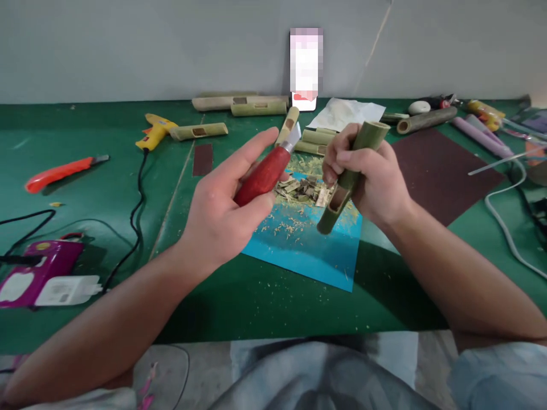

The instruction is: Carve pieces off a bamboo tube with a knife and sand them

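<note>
Left of chip-strewn blue sheet (318, 263), glue gun (156, 131); hands (213, 213) (382, 185) gripping knife (264, 176), bamboo tube (349, 180).

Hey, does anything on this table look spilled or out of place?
Yes, slightly. Shavings are scattered beyond the blue sheet onto the green table, so they look spilled. At left, the orange cutter lies with its blade exposed.

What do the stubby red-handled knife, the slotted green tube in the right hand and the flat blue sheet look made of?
Red knife: handle probably painted or stained wood, with a soft sheen; blade steel-like, bright silver.
Green tube: seemingly bamboo; hollow, smooth green skin, tan inside the slot.
Blue sheet: card or plastic, can't tell; thin, smooth-looking, straight-edged.
</note>
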A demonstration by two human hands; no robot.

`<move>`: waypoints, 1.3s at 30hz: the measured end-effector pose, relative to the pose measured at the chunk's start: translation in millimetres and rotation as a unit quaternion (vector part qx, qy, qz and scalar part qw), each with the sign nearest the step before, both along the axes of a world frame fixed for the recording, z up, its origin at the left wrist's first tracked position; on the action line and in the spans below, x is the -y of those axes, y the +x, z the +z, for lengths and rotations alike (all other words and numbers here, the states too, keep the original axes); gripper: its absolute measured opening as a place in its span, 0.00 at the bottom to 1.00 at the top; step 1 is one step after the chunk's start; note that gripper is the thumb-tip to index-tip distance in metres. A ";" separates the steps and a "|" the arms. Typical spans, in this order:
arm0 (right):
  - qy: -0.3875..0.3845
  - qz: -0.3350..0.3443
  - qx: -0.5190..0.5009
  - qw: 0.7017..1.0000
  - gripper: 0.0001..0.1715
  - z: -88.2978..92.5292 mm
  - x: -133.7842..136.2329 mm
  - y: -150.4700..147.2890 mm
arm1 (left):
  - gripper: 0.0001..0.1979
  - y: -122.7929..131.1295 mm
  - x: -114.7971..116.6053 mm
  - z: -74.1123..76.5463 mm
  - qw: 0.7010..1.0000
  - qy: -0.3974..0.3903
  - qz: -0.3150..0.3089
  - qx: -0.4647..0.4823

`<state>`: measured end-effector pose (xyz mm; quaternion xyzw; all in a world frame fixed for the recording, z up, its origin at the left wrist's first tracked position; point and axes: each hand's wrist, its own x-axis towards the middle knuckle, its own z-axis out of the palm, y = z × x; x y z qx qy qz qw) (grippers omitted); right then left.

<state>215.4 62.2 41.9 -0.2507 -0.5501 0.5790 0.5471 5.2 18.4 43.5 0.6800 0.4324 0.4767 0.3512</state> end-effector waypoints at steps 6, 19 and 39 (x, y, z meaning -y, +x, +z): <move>0.009 -0.060 0.000 0.998 0.08 4.7 -4.2 2.9 | 0.18 6.5 12.8 13.6 0.988 -0.082 -0.030 -0.129; 0.001 -0.075 0.044 0.996 0.09 4.4 4.1 2.3 | 0.23 10.6 14.6 6.6 0.974 -0.176 -0.138 -0.036; 0.028 -0.053 0.036 0.998 0.07 6.1 1.7 3.0 | 0.12 8.8 8.2 -1.6 0.952 -0.248 -0.137 0.117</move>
